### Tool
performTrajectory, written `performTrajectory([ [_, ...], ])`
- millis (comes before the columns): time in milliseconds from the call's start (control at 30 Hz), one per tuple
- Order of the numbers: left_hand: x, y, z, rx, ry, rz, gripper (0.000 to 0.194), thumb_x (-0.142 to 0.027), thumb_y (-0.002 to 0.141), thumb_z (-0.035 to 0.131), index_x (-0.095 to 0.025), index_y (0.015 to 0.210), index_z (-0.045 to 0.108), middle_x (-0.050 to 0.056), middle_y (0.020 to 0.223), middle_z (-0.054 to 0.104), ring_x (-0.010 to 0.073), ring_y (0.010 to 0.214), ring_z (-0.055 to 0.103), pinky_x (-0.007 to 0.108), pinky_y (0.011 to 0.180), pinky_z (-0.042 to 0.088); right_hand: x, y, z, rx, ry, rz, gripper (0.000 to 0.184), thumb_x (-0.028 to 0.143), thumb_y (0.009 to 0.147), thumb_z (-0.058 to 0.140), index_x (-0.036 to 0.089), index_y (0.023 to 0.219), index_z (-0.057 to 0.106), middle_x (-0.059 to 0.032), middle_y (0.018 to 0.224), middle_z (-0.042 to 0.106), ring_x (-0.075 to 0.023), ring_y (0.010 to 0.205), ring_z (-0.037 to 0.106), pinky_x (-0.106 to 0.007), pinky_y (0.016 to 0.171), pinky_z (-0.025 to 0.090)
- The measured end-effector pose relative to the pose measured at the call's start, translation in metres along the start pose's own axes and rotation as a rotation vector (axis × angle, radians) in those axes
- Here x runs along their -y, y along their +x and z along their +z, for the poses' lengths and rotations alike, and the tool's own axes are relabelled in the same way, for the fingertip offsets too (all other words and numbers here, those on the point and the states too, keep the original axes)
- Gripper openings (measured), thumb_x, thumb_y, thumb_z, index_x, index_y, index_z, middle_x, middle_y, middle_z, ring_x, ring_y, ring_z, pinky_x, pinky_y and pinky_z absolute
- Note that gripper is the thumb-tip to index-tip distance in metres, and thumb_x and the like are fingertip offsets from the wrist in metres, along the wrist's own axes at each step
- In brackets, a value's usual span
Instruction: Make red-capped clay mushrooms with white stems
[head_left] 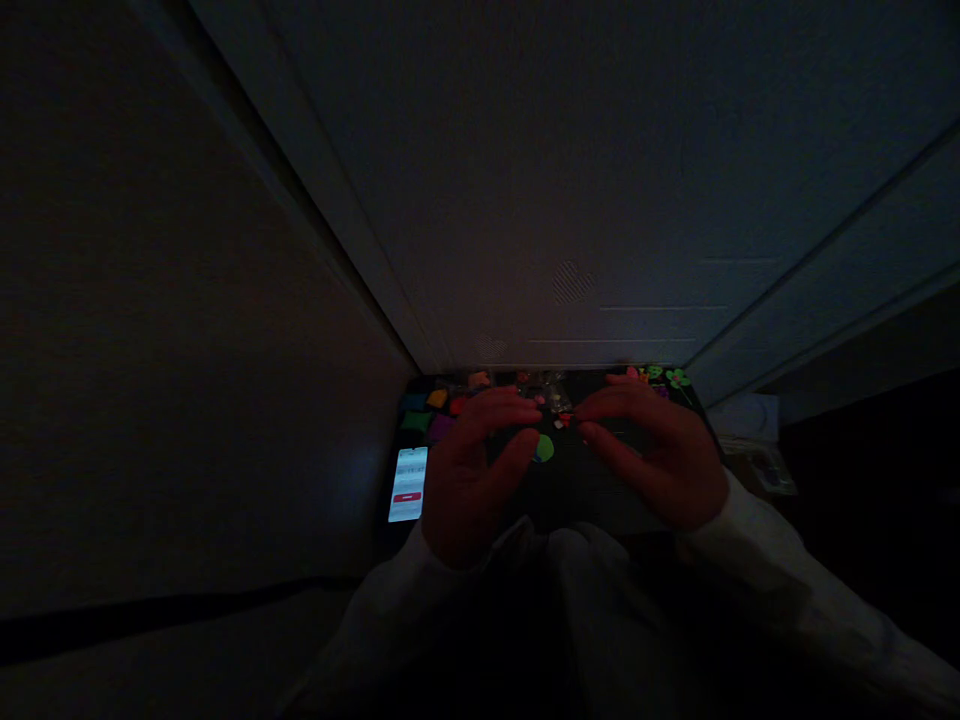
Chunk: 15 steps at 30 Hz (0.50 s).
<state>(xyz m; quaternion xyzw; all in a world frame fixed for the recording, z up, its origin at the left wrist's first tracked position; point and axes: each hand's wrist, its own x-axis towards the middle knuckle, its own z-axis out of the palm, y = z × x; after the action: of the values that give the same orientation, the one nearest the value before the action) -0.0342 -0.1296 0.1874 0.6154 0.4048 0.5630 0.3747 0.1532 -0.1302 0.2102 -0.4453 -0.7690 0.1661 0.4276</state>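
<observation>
The scene is very dark. My left hand is open over the dark table, thumb and fingers apart and curved to the right. By its thumb tip is a flat light-green round piece; whether they touch I cannot tell. My right hand comes in from the right with thumb and index finger nearly pinched together. At those fingertips is a small red and whitish piece, perhaps on a thin dark stick; the exact grip is too dim to see.
A lit phone lies at the table's left. Behind my left hand are green, yellow and purple packets. Clear plastic wrappers lie at the back. A green flower shape sits back right. A pale panel rises behind.
</observation>
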Motion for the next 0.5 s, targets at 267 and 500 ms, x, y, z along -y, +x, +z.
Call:
performTrajectory([
  [267,0.072,-0.007,-0.002,0.044,0.138,-0.230,0.013,-0.028,0.077,0.066,-0.022,0.087,0.072,0.006,0.097,0.071,0.0207,0.099,0.063,0.039,0.092,0.048,-0.088,-0.036,0.031,0.014,-0.090,0.201,0.014,0.030,0.085,0.057,0.018,0.082,0.064,-0.0039,0.081,0.070,-0.0188,0.083,0.065,-0.039,0.080,0.051],
  [500,0.122,-0.014,0.020,0.188,0.226,-0.346,0.015,-0.027,0.073,0.068,-0.022,0.087,0.073,0.007,0.092,0.073,0.0223,0.090,0.067,0.041,0.084,0.053,-0.122,-0.073,0.070,0.063,-0.106,0.293,0.021,0.033,0.090,0.054,0.013,0.092,0.061,-0.0023,0.088,0.065,-0.0134,0.079,0.063,-0.033,0.073,0.054],
])
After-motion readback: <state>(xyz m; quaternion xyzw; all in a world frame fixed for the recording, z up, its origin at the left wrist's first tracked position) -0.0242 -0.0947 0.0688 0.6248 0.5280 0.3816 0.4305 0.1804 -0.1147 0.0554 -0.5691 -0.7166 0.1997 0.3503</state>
